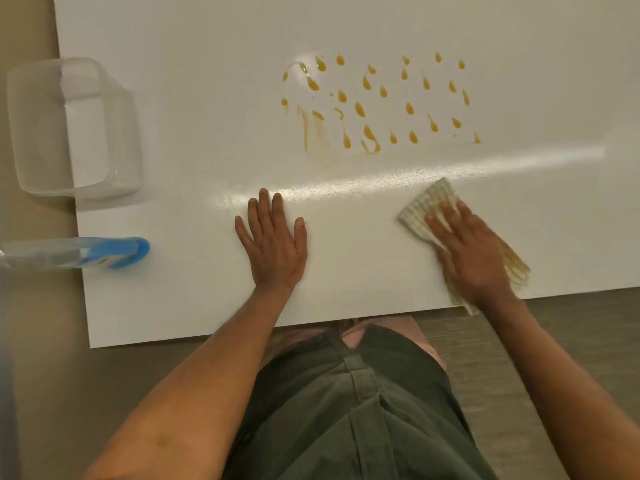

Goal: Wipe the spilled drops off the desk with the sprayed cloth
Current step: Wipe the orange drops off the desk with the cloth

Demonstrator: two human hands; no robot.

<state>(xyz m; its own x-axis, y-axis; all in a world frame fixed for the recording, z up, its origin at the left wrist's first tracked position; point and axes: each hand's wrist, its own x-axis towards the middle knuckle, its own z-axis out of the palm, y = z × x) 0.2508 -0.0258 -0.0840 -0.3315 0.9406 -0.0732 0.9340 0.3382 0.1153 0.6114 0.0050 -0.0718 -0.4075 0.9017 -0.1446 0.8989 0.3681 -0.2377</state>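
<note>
White desk: drops, cloth, bottle.

It looks like an office or plain workroom: a bare white bench stands on grey-brown carpet-like floor. Left of the hands, a clear plastic tub and a blue-nozzled spray bottle suggest routine cleaning.

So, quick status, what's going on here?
Left hand flat on desk, empty. Right hand pressing stained cloth. Drops unwiped, farther back. Path clear.
</note>
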